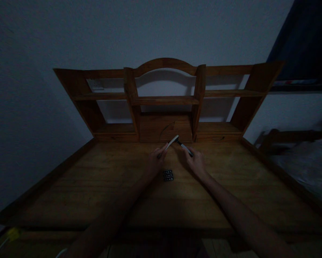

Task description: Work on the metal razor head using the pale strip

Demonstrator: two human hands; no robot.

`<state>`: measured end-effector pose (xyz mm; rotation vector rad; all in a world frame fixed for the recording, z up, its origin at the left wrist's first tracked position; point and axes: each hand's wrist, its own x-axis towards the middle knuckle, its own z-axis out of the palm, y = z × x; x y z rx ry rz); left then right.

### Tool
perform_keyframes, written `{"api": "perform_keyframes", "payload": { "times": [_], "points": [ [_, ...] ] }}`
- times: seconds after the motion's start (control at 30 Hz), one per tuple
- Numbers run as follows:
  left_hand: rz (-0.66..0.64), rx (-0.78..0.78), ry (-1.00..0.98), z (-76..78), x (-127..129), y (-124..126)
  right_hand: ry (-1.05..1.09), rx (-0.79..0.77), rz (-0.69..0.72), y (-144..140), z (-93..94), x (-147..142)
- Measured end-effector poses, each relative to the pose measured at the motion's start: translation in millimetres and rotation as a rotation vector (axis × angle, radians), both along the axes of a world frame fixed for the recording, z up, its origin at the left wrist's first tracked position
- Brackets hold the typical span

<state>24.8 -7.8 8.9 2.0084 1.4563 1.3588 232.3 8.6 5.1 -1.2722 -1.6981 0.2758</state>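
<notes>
Wooden desk [96,179], head view, dim light; plain top with a visible grain, raised edging at left and right; along its far side a shelf unit [164,100], same wood, three bays wide, the middle one topped by an arch; a left drawer [113,138] and a right drawer [218,137] at its foot, both closed; a dark curved line on the low middle panel [181,129]. Left hand [155,162]: closed around a slim pale stick [172,141], which slants up and to the right, over the far middle of the desk; right hand [197,163]: gripping a pale and dark handle [186,148], which slants up and to the left; the far ends meet or nearly meet at a dark part, contact between them not certain. Small dark block [168,175], with rows of pale marks, lying on the desk, nearer the person than both hands and just beside the left wrist. Surroundings: pale wall [161,28] behind; dark window [306,43] at upper right; whitish bundle [308,165], outline unclear, right of the desk; yellow item [13,233], blurred, at lower left.
</notes>
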Motion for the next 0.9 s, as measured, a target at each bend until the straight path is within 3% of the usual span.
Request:
{"api": "perform_keyframes", "payload": {
  "times": [0.07, 0.23, 0.37, 0.73, 0.9],
  "points": [
    [0.000, 0.000, -0.005, -0.2, 0.3, 0.1, 0.005, -0.004, 0.041, 0.0, -0.1, 0.3],
    [0.002, 0.019, -0.016, -0.2, 0.7, 0.4, 0.088, 0.013, -0.027, 2.4, 1.1, 2.0],
    [-0.008, 0.028, -0.017, 0.1, -0.8, 0.0, 0.085, 0.023, 0.040, 1.6, 3.9, 3.9],
    [0.004, 0.038, -0.018, -1.5, -2.7, 2.6, 0.096, 0.035, -0.011, 2.2, 3.3, 3.9],
    [-0.012, 0.022, -0.030, 0.3, -1.5, 1.3, 0.060, 0.012, 0.040, 0.9, 4.0, 4.5]
  ]
}}
